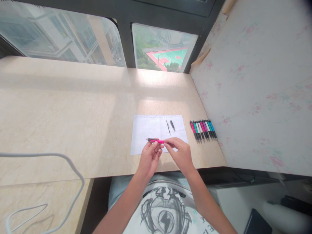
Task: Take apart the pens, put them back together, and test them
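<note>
Both hands hold a pink pen [156, 140] level above the near edge of a white sheet of paper [148, 128]. My left hand [149, 157] grips the middle of the pen from below, and my right hand [180, 152] pinches its right end. On the sheet lie a thin refill [168, 127] and a small black pen part [172, 125]. A row of several pens [203, 130] with pink, green, white and blue barrels lies on the desk to the right of the sheet.
The beige desk [73, 117] runs under a window at the back. A flowered wall panel [255, 91] closes the right side. A white cable [60, 182] loops over the near left desk. My lap and printed shirt fill the bottom.
</note>
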A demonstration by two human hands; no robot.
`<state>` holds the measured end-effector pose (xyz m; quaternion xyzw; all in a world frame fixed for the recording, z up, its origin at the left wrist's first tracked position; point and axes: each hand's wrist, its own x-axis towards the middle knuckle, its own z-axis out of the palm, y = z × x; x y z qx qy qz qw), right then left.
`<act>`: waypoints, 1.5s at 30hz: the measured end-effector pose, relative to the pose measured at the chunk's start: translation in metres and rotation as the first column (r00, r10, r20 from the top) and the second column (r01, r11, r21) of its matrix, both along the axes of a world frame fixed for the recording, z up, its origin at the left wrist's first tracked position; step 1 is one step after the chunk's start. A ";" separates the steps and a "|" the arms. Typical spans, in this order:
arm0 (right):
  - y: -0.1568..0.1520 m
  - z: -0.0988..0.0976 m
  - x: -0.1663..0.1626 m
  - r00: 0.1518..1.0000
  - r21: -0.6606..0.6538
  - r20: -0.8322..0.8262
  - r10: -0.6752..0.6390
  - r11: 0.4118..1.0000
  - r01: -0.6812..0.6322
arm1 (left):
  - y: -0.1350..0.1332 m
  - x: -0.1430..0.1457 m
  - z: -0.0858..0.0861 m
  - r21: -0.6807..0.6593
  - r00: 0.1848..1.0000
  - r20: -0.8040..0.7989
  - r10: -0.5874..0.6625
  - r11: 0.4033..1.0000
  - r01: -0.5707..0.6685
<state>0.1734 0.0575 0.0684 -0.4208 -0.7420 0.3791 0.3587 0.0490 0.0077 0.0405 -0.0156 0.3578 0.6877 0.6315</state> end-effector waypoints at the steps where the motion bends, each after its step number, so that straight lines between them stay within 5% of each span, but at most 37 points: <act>1: 0.000 0.000 0.000 1.000 0.003 0.000 -0.005 1.000 0.005 | 0.000 0.000 0.000 0.002 1.000 -0.003 -0.002 1.000 0.002; 16: 0.000 0.000 0.002 1.000 -0.019 -0.026 0.011 1.000 -0.012 | 0.000 0.001 -0.002 -0.020 0.997 -0.079 0.012 1.000 -0.014; 28: -0.002 -0.002 0.000 0.991 -0.143 -0.084 -0.102 0.986 0.090 | 0.000 0.002 0.003 -0.014 0.998 -0.061 0.004 1.000 -0.005; 37: -0.003 0.001 -0.001 0.997 -0.081 -0.068 -0.042 0.996 0.037 | 0.000 0.000 0.002 -0.036 1.000 0.030 0.009 0.999 -0.008; 41: 0.001 -0.004 0.002 0.998 -0.027 0.002 -0.059 0.998 0.059 | 0.001 -0.004 0.001 -0.060 0.990 0.137 0.033 0.998 -0.025; 45: 0.018 -0.020 0.010 0.953 0.066 0.259 -0.159 0.987 0.147 | 0.002 -0.006 0.000 -0.062 0.983 0.175 0.047 0.997 -0.036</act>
